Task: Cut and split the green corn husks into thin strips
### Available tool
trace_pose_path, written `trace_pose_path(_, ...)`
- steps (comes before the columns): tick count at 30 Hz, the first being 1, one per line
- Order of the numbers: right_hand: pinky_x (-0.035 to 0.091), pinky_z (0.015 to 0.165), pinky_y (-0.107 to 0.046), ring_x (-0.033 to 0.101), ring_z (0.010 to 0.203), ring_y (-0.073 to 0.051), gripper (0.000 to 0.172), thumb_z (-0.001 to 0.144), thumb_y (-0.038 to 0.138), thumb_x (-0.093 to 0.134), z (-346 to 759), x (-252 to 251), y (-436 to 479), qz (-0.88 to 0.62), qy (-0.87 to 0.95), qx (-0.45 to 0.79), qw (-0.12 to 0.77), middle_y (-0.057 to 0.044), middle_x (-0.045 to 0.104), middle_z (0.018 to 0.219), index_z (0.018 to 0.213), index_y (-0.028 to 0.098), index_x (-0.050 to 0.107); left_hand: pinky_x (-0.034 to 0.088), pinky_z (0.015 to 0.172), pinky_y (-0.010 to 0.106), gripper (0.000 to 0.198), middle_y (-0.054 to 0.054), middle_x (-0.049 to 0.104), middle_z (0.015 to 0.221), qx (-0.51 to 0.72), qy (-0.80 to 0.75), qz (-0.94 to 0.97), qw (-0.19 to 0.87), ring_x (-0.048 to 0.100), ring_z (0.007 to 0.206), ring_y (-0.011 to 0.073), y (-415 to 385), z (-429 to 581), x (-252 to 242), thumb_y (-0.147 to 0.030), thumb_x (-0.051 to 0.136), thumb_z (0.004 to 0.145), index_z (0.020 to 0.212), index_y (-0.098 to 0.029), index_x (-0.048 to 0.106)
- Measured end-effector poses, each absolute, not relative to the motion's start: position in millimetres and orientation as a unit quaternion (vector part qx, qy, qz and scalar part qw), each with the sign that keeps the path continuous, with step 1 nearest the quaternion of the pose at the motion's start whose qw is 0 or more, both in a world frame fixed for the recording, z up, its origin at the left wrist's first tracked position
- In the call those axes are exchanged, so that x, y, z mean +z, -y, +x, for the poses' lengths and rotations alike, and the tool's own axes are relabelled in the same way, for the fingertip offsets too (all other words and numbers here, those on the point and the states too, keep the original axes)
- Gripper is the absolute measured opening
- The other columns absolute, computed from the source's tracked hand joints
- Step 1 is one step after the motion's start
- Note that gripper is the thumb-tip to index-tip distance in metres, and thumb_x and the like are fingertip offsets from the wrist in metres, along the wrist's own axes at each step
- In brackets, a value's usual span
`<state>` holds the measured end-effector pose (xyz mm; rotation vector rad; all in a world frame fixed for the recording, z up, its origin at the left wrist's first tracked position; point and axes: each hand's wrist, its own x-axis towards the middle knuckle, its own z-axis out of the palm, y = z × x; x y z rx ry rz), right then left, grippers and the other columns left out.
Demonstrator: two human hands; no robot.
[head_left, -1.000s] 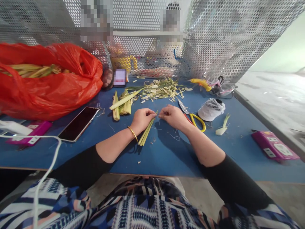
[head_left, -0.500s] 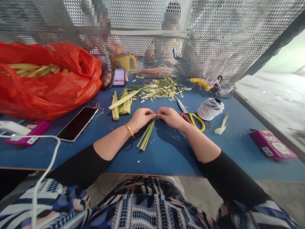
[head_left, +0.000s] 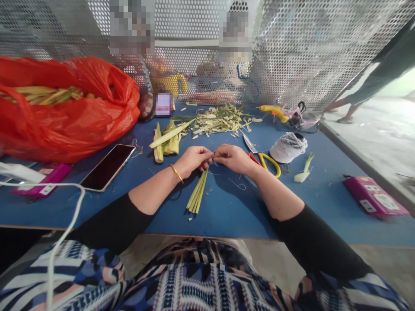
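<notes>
green stalks slant from the left hand nearward, slightly leftward.

smooth stalks, glossy plastic bag — crinkled, matt tabletop, metal screen

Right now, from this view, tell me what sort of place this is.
Likely a handcraft workspace: the blue table holds scissors, a spool of white thread and a heap of plant trimmings. Workshop or classroom, I can't tell.
</notes>
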<state>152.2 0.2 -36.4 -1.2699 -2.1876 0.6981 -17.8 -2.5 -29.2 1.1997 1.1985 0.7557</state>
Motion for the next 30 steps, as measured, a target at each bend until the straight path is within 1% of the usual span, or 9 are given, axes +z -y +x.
trace_pose_path(4, 0.041, 0.074, -0.027, 0.055, 0.075, -0.014, 0.014, 0.078, 0.016, 0.065, 151.7, -34.3, 1.2, -0.464, 0.8, 0.258, 0.279, -0.001, 0.06, 0.078, 0.065, 0.017, 0.063, 0.041, 0.044, 0.019, 0.024, -0.003, 0.059, 0.053, 0.29, -0.531, 0.528, 0.596, 0.052, 0.041, 0.0056, 3.9, -18.2, -28.2, -0.007, 0.06, 0.087, 0.064, -0.014, 0.059)
trace_pose_path(8, 0.039, 0.067, -0.027, 0.051, 0.068, -0.012, 0.015, 0.078, 0.022, 0.067, 150.6, -32.6, 2.1, -0.46, 0.783, 0.292, 0.299, 0.001, 0.058, 0.07, 0.063, 0.017, 0.064, 0.044, 0.048, 0.02, 0.022, -0.002, 0.06, 0.052, 0.265, -0.53, 0.546, 0.593, 0.053, 0.042, 0.0061, 3.2, -18.9, -28.7, -0.011, 0.069, 0.082, 0.061, -0.013, 0.061)
trace_pose_path(11, 0.038, 0.062, -0.027, 0.049, 0.064, -0.012, 0.016, 0.077, 0.026, 0.067, 149.0, -33.4, 2.4, -0.468, 0.759, 0.317, 0.322, 0.001, 0.058, 0.067, 0.063, 0.017, 0.065, 0.04, 0.045, 0.019, 0.023, -0.002, 0.06, 0.052, 0.259, -0.529, 0.551, 0.591, 0.053, 0.042, 0.0062, 1.0, -20.2, -29.7, -0.013, 0.073, 0.08, 0.059, -0.013, 0.061)
trace_pose_path(15, 0.042, 0.066, -0.027, 0.056, 0.068, -0.014, 0.011, 0.073, 0.026, 0.068, 144.3, -37.5, 3.1, -0.471, 0.719, 0.348, 0.375, -0.001, 0.064, 0.071, 0.067, 0.017, 0.065, 0.03, 0.038, 0.019, 0.022, -0.001, 0.061, 0.054, 0.255, -0.523, 0.563, 0.586, 0.052, 0.042, 0.0063, -2.2, -22.4, -32.1, -0.013, 0.073, 0.078, 0.058, -0.013, 0.062)
trace_pose_path(18, 0.044, 0.063, -0.028, 0.057, 0.061, -0.014, 0.011, 0.074, 0.028, 0.065, 140.1, -41.2, 3.7, -0.476, 0.687, 0.402, 0.373, 0.001, 0.064, 0.063, 0.072, 0.017, 0.064, 0.029, 0.037, 0.019, 0.019, -0.001, 0.061, 0.054, 0.25, -0.508, 0.568, 0.597, 0.052, 0.042, 0.0062, -3.6, -24.6, -32.8, -0.014, 0.074, 0.076, 0.06, -0.013, 0.065)
trace_pose_path(22, 0.041, 0.059, -0.026, 0.055, 0.058, -0.013, 0.012, 0.073, 0.028, 0.067, 138.2, -43.5, 3.8, -0.501, 0.692, 0.364, 0.372, 0.001, 0.063, 0.059, 0.07, 0.018, 0.062, 0.039, 0.042, 0.018, 0.013, 0.0, 0.062, 0.054, 0.221, -0.479, 0.568, 0.632, 0.054, 0.046, 0.0068, -3.3, -28.0, -30.1, -0.016, 0.08, 0.07, 0.064, -0.012, 0.069)
trace_pose_path(25, 0.038, 0.058, -0.026, 0.053, 0.059, -0.013, 0.012, 0.073, 0.028, 0.066, 138.4, -42.7, 3.9, -0.518, 0.694, 0.336, 0.37, 0.002, 0.062, 0.061, 0.069, 0.018, 0.061, 0.047, 0.052, 0.021, 0.005, 0.001, 0.065, 0.057, 0.203, -0.459, 0.56, 0.659, 0.057, 0.049, 0.0077, -2.9, -30.1, -28.0, -0.013, 0.077, 0.071, 0.07, -0.011, 0.073)
trace_pose_path(27, 0.037, 0.058, -0.026, 0.052, 0.06, -0.012, 0.012, 0.073, 0.027, 0.066, 138.0, -41.2, 4.5, -0.528, 0.696, 0.32, 0.367, 0.002, 0.062, 0.063, 0.067, 0.018, 0.061, 0.049, 0.055, 0.022, 0.003, 0.002, 0.066, 0.059, 0.197, -0.451, 0.556, 0.67, 0.058, 0.051, 0.0081, -3.4, -31.3, -28.1, -0.012, 0.075, 0.072, 0.074, -0.011, 0.074)
trace_pose_path(30, 0.036, 0.059, -0.026, 0.05, 0.06, -0.012, 0.013, 0.071, 0.027, 0.069, 136.5, -38.2, 5.8, -0.543, 0.695, 0.299, 0.366, 0.002, 0.061, 0.062, 0.064, 0.018, 0.061, 0.051, 0.058, 0.022, 0.008, 0.002, 0.067, 0.06, 0.19, -0.44, 0.556, 0.679, 0.059, 0.054, 0.0085, -5.0, -32.7, -29.8, -0.013, 0.077, 0.07, 0.078, -0.012, 0.076)
